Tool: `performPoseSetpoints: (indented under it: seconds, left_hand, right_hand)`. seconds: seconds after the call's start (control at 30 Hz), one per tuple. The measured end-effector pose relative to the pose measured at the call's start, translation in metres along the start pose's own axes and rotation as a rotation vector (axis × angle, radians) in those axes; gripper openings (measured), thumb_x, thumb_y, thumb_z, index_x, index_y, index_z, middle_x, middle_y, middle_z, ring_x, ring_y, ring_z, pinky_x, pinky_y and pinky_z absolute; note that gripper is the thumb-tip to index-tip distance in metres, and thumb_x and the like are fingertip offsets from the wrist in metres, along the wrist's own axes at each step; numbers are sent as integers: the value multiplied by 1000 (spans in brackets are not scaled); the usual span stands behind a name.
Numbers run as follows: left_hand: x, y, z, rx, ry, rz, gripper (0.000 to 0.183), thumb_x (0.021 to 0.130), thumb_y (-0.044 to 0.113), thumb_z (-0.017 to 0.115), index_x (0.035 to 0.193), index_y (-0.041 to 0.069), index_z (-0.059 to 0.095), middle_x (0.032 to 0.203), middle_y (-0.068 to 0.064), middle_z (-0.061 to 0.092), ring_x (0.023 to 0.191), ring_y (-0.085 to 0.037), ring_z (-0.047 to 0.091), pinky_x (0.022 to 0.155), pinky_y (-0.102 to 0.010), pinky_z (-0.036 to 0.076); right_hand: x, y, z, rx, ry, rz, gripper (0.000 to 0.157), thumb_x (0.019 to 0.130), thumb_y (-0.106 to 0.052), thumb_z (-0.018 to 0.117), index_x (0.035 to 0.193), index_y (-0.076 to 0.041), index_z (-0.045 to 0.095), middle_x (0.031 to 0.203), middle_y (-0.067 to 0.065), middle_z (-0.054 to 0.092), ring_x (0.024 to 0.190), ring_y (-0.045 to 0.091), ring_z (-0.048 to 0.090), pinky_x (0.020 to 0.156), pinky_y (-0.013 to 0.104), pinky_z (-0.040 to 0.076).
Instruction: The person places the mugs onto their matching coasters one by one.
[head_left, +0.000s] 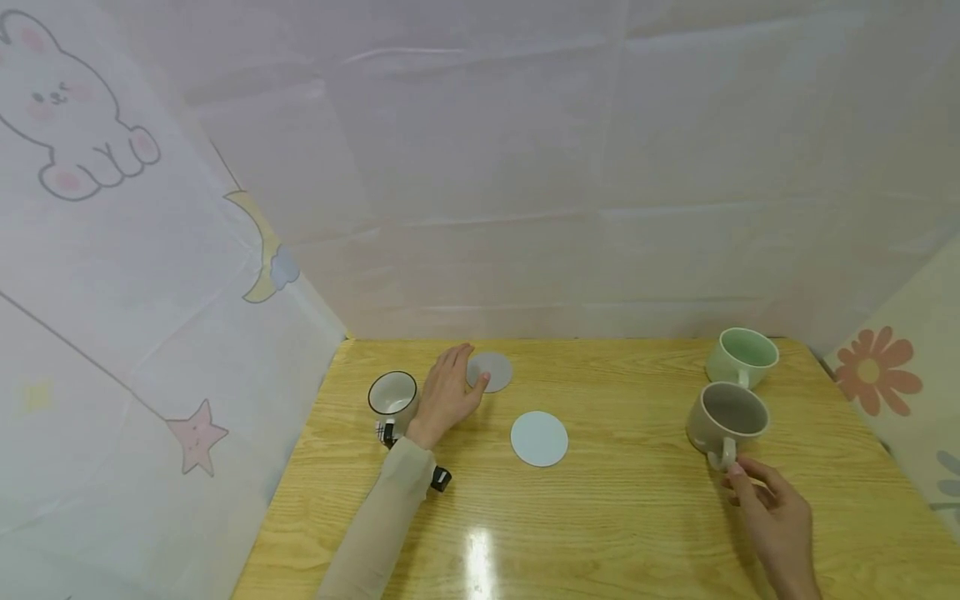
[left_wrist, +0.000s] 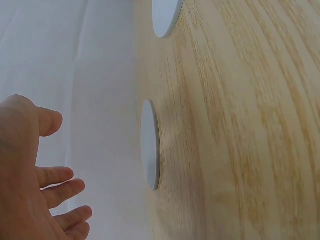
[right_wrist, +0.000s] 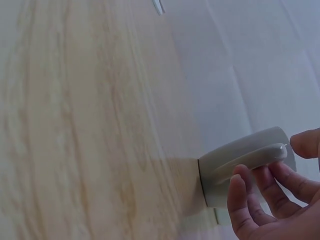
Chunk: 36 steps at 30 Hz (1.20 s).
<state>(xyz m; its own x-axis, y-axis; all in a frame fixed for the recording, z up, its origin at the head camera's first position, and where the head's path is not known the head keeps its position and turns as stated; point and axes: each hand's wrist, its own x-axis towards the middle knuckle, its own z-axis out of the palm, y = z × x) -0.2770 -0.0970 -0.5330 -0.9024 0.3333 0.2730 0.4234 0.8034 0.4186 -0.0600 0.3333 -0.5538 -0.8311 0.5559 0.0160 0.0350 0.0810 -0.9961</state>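
Observation:
My right hand [head_left: 776,512] has its thumb and curled fingers at the handle of a grey mug [head_left: 703,427], pinching it. In the right wrist view the fingertips lie against the underside of the handle [right_wrist: 260,156], with the thumb near its upper end. The mug stands upright on the wooden table. My left hand [head_left: 446,396] holds nothing, its fingers relaxed and spread from the thumb. It hovers beside a grey round disc [head_left: 495,372], the thumb overlapping the disc's edge in the head view. Nearer lies a white round disc [head_left: 539,439], flat on the tabletop.
Left of my left hand stands a white mug [head_left: 393,393] with a dark rim, partly behind the wrist. A pale green mug [head_left: 720,367] sits just behind the grey one. Printed cloth walls [head_left: 480,208] enclose the table [head_left: 615,517] at the back and sides.

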Motion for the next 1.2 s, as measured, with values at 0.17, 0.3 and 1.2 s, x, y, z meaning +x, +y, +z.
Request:
performPoseSetpoints:
  seconds: [0.17,0.3,1.2]
  left_hand:
    - [2,-2,2,5,-15,-27,66,110,43,55,159,0,45,162,-17,50,152,-37,45,125,-56,38]
    - [4,-4,5,-11,3,-36,63,110,41,56,157,-1,47,160,-19,51,150,-38,46,124,-56,39]
    - [5,-15,39,-8,-56,-93,62,106,32,62,154,-5,50,155,-25,55,147,-45,50,123,-57,41]
  right_hand:
    - [4,4,-1,-81,-10,13,12,104,-10,70,109,-17,78,90,-24,74,75,-6,73,65,12,57]
    - [8,5,0,-201,-25,9,14,108,-16,64,114,-12,75,85,-26,72,76,-9,72,66,12,58]
    - [12,11,1,158,-227,25,27,110,-21,61,119,0,75,107,-11,80,91,5,77,79,21,64]
